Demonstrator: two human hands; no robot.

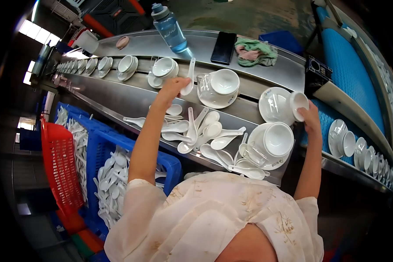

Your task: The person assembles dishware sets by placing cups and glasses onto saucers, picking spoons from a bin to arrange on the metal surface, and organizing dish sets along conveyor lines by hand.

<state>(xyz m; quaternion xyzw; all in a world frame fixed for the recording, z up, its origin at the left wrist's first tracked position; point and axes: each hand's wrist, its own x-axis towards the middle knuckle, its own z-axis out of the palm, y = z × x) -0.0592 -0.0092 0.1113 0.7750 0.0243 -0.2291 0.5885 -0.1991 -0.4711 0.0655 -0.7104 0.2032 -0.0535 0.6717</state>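
Observation:
My left hand (pixel 175 88) pinches a white ceramic spoon (pixel 190 75), held upright between two place settings on the conveyor. To its right, a bowl (pixel 225 81) and a clear glass (pixel 205 83) rest on a saucer (pixel 218 103). The fingers of my right hand (pixel 310 116) grip a small white bowl (pixel 298 106), tilted at the right edge of another saucer (pixel 271 99) that carries a clear glass. Nearer my body sits a plate (pixel 278 164) with a bowl (pixel 278 139) and a glass (pixel 254 153). Several loose white spoons (pixel 212 129) are heaped beside it.
More settings (pixel 126 65) line the conveyor leftward. A blue bottle (pixel 170 30), a phone (pixel 224 48) and a cloth (pixel 255 51) lie along the far ledge. Spoon-filled blue crates (pixel 166 163) and a red basket (pixel 61 161) stand at left. A blue belt (pixel 351 61) runs at right.

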